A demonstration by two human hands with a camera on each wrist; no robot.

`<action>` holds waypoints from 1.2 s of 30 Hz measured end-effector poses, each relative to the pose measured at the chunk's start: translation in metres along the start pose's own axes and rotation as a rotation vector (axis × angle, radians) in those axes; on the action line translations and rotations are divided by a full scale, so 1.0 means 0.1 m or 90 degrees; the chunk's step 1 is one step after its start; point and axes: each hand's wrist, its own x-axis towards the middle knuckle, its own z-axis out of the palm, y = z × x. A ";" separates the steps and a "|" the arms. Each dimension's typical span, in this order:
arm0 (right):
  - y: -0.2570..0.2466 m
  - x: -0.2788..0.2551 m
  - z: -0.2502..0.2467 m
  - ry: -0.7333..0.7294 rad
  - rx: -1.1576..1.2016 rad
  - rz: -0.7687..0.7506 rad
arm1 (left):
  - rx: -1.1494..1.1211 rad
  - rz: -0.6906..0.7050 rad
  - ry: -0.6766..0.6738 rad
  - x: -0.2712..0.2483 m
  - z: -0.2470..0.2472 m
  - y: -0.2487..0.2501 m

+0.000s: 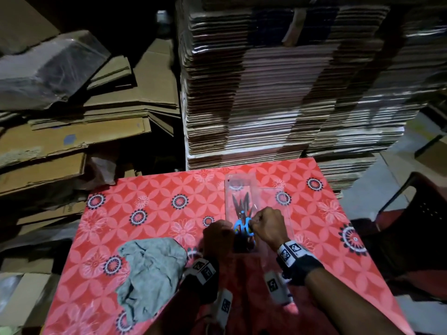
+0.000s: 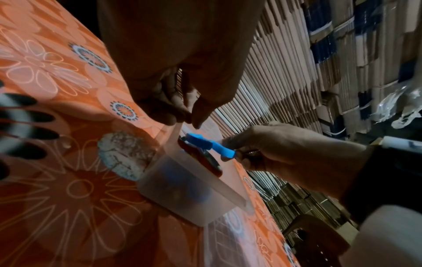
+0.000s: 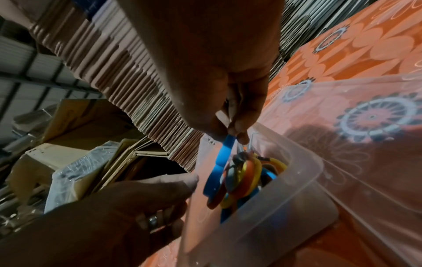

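In the head view, a clear container (image 1: pixel 227 201) is seen lying on the red flowered surface (image 1: pixel 157 189), with dark scissor blades visible inside it. The blue-handled scissors (image 1: pixel 242 228) are held at the container's near end by the right hand (image 1: pixel 266 226), whose fingers are curled round the handle. The left hand (image 1: pixel 217 235) is placed against the container's left side. A clear lid (image 1: pixel 271 199) lies just right of the container, a grey cloth (image 1: pixel 152 269) is crumpled to the left, and cardboard stacks (image 1: pixel 290 93) rise behind.

In the left wrist view, the container's rim is pinched between the thumb and fingers (image 2: pixel 169 108) of the left hand. The blue handle is pinched by the right hand's fingertips just above the opening.

In the right wrist view, the blue handle loop is gripped at its top, with the lower part still within the container among other scissors (image 3: pixel 248 173) with orange and yellow handles. The left thumb is pressed against the container's outer wall.
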 end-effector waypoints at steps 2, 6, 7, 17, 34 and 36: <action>0.04 0.02 0.00 -0.011 0.000 -0.018 | -0.010 -0.013 -0.008 0.02 0.05 -0.05; 0.11 0.00 -0.07 -0.001 0.055 -0.087 | -0.080 -0.056 0.021 0.02 0.12 -0.08; 0.14 -0.01 -0.09 0.005 0.069 -0.097 | -0.098 -0.056 0.054 0.00 0.10 -0.06; 0.52 -0.23 -0.04 -0.022 0.086 -0.088 | -0.181 -0.169 0.013 -0.13 -0.06 0.01; 0.79 -0.35 -0.21 0.062 0.103 -0.026 | -0.175 -0.137 0.056 -0.40 -0.14 0.06; 0.93 -0.34 -0.25 0.101 0.072 0.056 | -0.166 -0.128 0.052 -0.39 -0.13 0.05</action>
